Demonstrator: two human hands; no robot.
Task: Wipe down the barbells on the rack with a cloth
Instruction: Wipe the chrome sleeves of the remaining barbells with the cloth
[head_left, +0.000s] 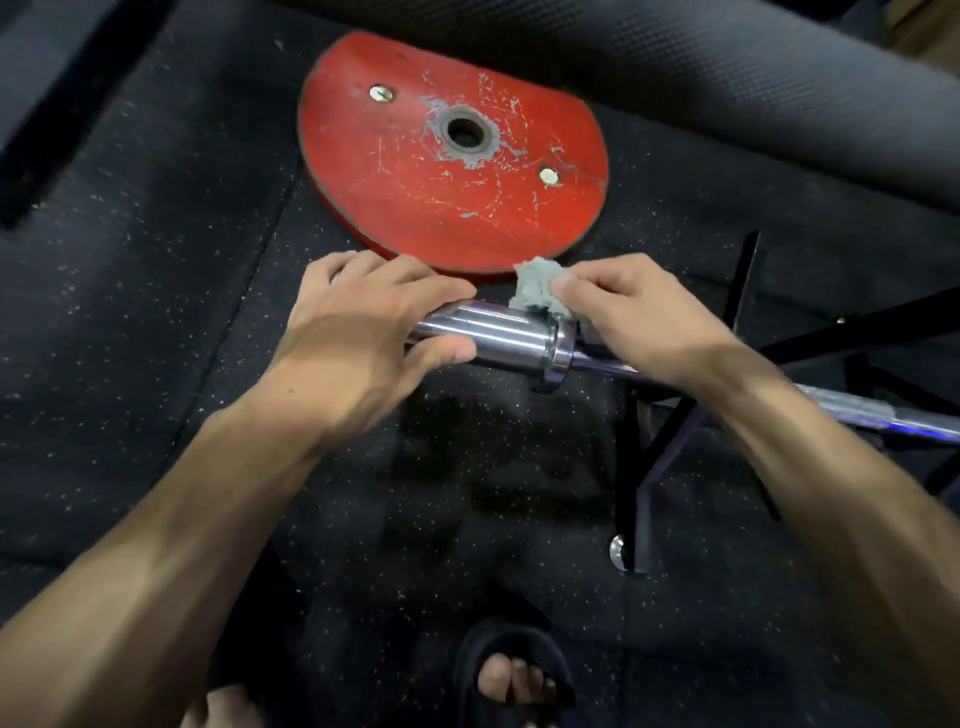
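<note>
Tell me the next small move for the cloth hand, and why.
Probably slide the cloth leftward from the collar along the chrome sleeve: the right hand pinches it at the collar, while the left hand grips the sleeve's end, steadying the bar.

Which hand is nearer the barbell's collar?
Right. The right hand presses the cloth right at the collar; the left hand grips the sleeve farther toward its end.
</note>
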